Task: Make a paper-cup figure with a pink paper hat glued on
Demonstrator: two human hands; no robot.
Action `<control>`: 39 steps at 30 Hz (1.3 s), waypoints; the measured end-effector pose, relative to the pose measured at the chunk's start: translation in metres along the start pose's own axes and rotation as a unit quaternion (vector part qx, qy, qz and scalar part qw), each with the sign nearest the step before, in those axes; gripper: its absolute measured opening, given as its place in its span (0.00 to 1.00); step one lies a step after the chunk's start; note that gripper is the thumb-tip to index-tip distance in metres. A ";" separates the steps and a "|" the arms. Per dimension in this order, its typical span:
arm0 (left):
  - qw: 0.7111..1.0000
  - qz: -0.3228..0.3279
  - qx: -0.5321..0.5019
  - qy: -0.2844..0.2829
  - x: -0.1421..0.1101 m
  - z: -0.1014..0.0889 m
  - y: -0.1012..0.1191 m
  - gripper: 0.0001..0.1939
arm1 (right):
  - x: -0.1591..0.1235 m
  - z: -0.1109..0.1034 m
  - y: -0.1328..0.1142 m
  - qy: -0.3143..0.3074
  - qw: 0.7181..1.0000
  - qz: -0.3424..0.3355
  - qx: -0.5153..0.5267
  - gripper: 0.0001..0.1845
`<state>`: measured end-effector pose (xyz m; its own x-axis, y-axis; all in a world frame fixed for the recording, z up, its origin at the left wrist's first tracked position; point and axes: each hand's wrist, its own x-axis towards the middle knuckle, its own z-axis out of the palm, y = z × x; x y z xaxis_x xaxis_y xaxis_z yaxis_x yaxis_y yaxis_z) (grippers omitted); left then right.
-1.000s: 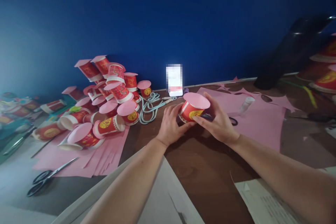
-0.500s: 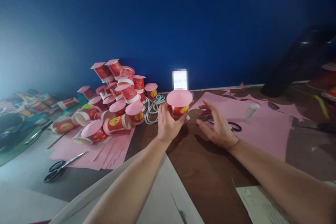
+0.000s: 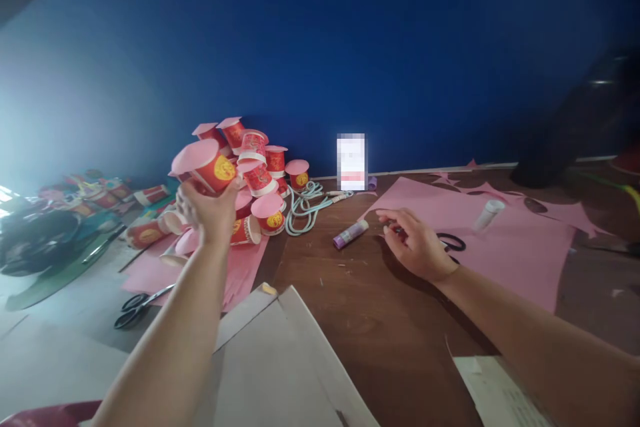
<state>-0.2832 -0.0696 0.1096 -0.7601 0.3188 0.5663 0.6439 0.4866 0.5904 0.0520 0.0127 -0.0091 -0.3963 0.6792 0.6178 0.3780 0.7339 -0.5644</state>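
Note:
My left hand (image 3: 209,213) grips a red paper cup (image 3: 220,172) that has a pink paper disc on its top and a gold emblem on its side. It holds the cup, tilted, in front of a pile of similar red cups (image 3: 259,177) with pink discs. My right hand (image 3: 417,245) hovers above the brown table with loosely bent fingers and nothing visible in them. Just left of its fingertips lies a purple glue stick (image 3: 351,235). Behind its wrist, black scissor handles (image 3: 451,241) rest on a pink paper sheet (image 3: 510,267).
A coiled pale cord (image 3: 304,210) lies right of the pile. A bright, blurred screen (image 3: 352,160) leans by the blue wall. Scissors (image 3: 135,312) lie at left beside pink sheets (image 3: 245,283). On the right sheet stands a white tube (image 3: 490,213). White board (image 3: 280,353) covers the front.
My left hand has carried the cup leftward from the middle of the table to the pile. The glue stick now shows in the middle. My right hand has stayed about where it was.

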 end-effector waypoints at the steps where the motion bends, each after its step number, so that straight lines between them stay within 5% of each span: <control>1: 0.999 -0.028 0.018 0.024 0.008 -0.002 -0.005 0.37 | 0.000 0.000 0.000 -0.003 1.000 0.001 0.001 0.16; 5: 0.995 -0.079 0.061 0.002 0.014 0.003 -0.013 0.38 | 0.000 0.001 0.001 -0.019 1.000 0.000 0.003 0.16; 15: 0.990 -0.078 0.114 -0.015 0.008 0.040 -0.024 0.37 | 0.001 -0.002 0.005 -0.031 0.999 -0.015 -0.023 0.14; 25: 0.992 -0.061 0.103 -0.036 0.006 0.042 -0.023 0.41 | 0.003 -0.001 0.002 -0.023 0.999 0.001 -0.045 0.16; 27: 0.996 -0.052 0.076 -0.009 0.006 0.039 -0.025 0.45 | 0.003 -0.001 0.002 -0.017 0.999 0.007 -0.048 0.17; 30: 0.994 0.026 0.014 0.110 0.009 0.030 -0.023 0.46 | 0.003 -0.002 0.003 -0.009 0.999 0.004 -0.053 0.17; 32: 0.972 0.108 -0.037 0.206 0.009 0.019 -0.015 0.38 | 0.004 -0.003 0.001 -0.006 0.998 -0.016 -0.055 0.18; 34: 0.947 0.165 -0.129 0.244 0.006 0.007 0.000 0.24 | 0.002 -0.003 -0.007 -0.013 0.997 -0.058 -0.053 0.18; 37: 0.903 0.234 -0.219 0.286 -0.006 -0.006 0.022 0.22 | -0.007 -0.002 -0.037 -0.075 0.987 -0.143 -0.025 0.20; 39: 0.892 0.266 -0.229 0.284 -0.016 -0.007 0.030 0.21 | -0.019 0.001 -0.065 -0.171 0.960 -0.220 0.020 0.23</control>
<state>-0.2511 -0.0657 0.1224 -0.2521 -0.1212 0.9601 0.9677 -0.0354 0.2496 0.0341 -0.0475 0.0152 -0.7650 0.2607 0.5890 0.0801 0.9458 -0.3147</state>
